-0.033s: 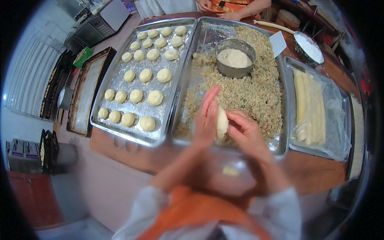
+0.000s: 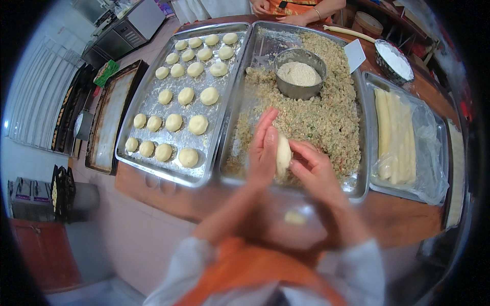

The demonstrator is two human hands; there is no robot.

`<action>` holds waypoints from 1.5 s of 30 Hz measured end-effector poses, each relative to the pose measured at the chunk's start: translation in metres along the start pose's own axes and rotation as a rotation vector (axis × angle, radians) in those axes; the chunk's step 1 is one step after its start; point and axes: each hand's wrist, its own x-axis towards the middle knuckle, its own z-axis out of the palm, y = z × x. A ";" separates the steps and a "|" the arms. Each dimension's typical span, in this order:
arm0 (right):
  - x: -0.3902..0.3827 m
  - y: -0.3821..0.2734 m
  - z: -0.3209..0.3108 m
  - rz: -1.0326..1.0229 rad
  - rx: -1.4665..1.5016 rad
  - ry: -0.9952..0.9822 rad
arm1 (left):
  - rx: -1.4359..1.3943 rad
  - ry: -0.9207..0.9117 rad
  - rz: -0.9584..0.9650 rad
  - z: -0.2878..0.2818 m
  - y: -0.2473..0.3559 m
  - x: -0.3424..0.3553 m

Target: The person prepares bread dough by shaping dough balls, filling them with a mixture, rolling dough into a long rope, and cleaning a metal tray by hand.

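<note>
A pale, flattened piece of dough point(image 2: 283, 155) is held between my two hands, above the near part of the filling tray. My left hand point(image 2: 263, 150) stands on edge with its long fingers stretched out, its palm against the dough's left side. From the right, the bent fingers and thumb of my right hand point(image 2: 312, 166) close on the dough's edge. Beneath them a metal tray point(image 2: 368, 168) is spread with crumbly, green-flecked filling point(image 2: 326, 125). On the filling rests a round metal bowl point(image 2: 301, 93) of pale crumbs or seeds. The inner side of the dough is hidden.
To the left, a metal tray point(image 2: 148, 104) carries rows of round dough balls point(image 2: 173, 122). At right, long dough strips point(image 2: 395, 137) lie partly under plastic in another tray. A white scraper point(image 2: 354, 56) and a bowl of white powder point(image 2: 394, 60) sit farther back. Across the table is another person's hand point(image 2: 293, 20).
My right hand's thumb and fingers have shifted slightly against the dough's edge. The trays and everything on them stay where they were.
</note>
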 end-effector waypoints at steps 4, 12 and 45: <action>-0.008 0.004 0.011 -0.105 -0.178 0.190 | -0.473 -0.013 -0.265 -0.006 -0.017 -0.006; -0.006 -0.001 0.015 -0.329 -0.508 0.257 | -0.667 0.020 -0.479 0.002 -0.002 -0.003; 0.006 -0.001 -0.002 0.228 0.119 0.168 | -0.864 0.157 -0.573 -0.007 0.005 -0.003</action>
